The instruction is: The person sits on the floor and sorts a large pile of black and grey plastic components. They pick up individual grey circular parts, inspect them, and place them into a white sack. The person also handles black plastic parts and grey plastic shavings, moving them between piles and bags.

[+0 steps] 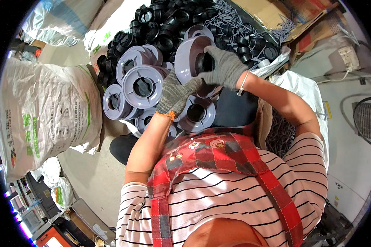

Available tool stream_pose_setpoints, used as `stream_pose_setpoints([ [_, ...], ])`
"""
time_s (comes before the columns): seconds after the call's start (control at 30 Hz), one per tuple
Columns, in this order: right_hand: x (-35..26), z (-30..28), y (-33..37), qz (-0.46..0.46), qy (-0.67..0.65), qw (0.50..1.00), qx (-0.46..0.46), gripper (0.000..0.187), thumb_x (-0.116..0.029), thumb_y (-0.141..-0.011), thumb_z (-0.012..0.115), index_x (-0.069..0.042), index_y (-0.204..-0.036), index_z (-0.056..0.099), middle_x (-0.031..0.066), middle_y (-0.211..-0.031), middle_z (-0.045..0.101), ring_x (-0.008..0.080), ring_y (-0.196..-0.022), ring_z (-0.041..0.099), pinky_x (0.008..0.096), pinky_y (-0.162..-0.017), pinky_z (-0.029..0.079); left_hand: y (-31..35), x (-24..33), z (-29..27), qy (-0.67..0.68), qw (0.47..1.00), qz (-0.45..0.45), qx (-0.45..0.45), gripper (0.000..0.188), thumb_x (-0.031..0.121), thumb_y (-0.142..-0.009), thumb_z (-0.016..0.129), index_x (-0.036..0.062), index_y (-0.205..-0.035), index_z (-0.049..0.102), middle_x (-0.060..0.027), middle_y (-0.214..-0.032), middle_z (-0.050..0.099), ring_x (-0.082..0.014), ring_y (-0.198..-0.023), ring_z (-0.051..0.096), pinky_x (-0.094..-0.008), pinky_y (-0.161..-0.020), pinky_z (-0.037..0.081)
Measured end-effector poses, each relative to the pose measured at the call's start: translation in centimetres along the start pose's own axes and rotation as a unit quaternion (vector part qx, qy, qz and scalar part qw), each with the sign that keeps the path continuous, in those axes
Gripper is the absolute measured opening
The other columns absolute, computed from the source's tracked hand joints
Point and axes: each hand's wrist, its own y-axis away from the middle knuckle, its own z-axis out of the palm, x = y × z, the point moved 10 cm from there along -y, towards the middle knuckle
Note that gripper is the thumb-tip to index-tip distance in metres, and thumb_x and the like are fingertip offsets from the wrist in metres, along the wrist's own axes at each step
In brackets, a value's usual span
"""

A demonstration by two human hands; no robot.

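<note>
I hold a grey round plastic flange (186, 55) up in front of me, its black centre hole turned to the right. My left hand (175, 95), in a grey knit glove, grips its lower rim. In the same kind of glove, my right hand (225, 66) is closed over a black ring (205, 62) at the flange's hub. Beside and below the hands lie more grey flanges (143, 85), stacked and overlapping. A heap of black rings (165, 24) is piled behind them.
A pile of grey plastic pins (235, 22) and open cardboard boxes (292, 20) are at the far right. Big white woven sacks (45, 111) stand on the left. A white bag (305, 88) is by my right arm. A power strip (349, 57) lies on the floor at the right.
</note>
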Motion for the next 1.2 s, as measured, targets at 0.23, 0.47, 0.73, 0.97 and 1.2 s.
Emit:
stream_pose_setpoints([
  [0.23,-4.6,1.5,1.0,-0.196,0.160,0.953,-0.164,0.080,-0.026,-0.058,0.073,-0.001,-0.126,0.039,0.0246,-0.121,0.044,0.0382,-0.117,0.041,0.0425,-0.101,0.033,-0.2,-2.8,-0.5,0.146,0.983,-0.108,-0.034,0.035,0.012,-0.078,0.064,-0.0016,-0.109,0.055,-0.0097,-0.097,0.063,-0.0180,-0.085,0.062,-0.0313,-0.074,0.050],
  [0.47,2.1,3.9,0.9,-0.004,-0.004,0.997,-0.074,0.066,-0.035,-0.070,0.066,-0.002,-0.122,0.043,0.0235,-0.103,0.055,0.0373,-0.097,0.055,0.0434,-0.086,0.045,0.1,-0.6,1.0,0.069,0.997,-0.006,-0.021,0.037,0.011,-0.077,0.066,-0.0006,-0.109,0.055,-0.0092,-0.098,0.063,-0.0145,-0.087,0.060,-0.0290,-0.076,0.049],
  [0.73,3.0,3.6,1.2,-0.021,-0.171,0.983,-0.057,0.066,-0.042,-0.070,0.069,-0.003,-0.119,0.048,0.0200,-0.102,0.059,0.0264,-0.097,0.059,0.0415,-0.082,0.046,0.3,-0.2,1.1,-0.091,0.990,0.112,0.008,0.063,0.015,-0.074,0.071,0.0001,-0.127,0.040,-0.0101,-0.106,0.059,-0.0145,-0.094,0.055,-0.0289,-0.081,0.046],
  [0.97,13.4,3.9,-3.5,0.143,-0.236,0.955,-0.108,0.050,-0.036,-0.077,0.065,-0.003,-0.112,0.054,0.0176,-0.109,0.058,0.0272,-0.103,0.056,0.0344,-0.090,0.041,-1.1,0.5,3.0,-0.403,0.874,0.242,-0.125,0.080,0.016,-0.070,0.073,0.0001,-0.136,0.030,-0.0213,-0.127,0.047,-0.0317,-0.117,0.046,-0.0381,-0.097,0.038],
  [1.2,34.4,2.2,-8.6,0.242,0.260,0.932,-0.073,0.045,-0.019,-0.079,0.050,-0.008,-0.122,0.047,0.0231,-0.122,0.049,0.0378,-0.113,0.049,0.0443,-0.093,0.040,-16.9,-2.7,0.0,-0.141,0.987,-0.025,-0.076,0.043,0.016,-0.080,0.068,-0.0007,-0.116,0.052,-0.0084,-0.104,0.061,-0.0132,-0.089,0.058,-0.0266,-0.076,0.049],
])
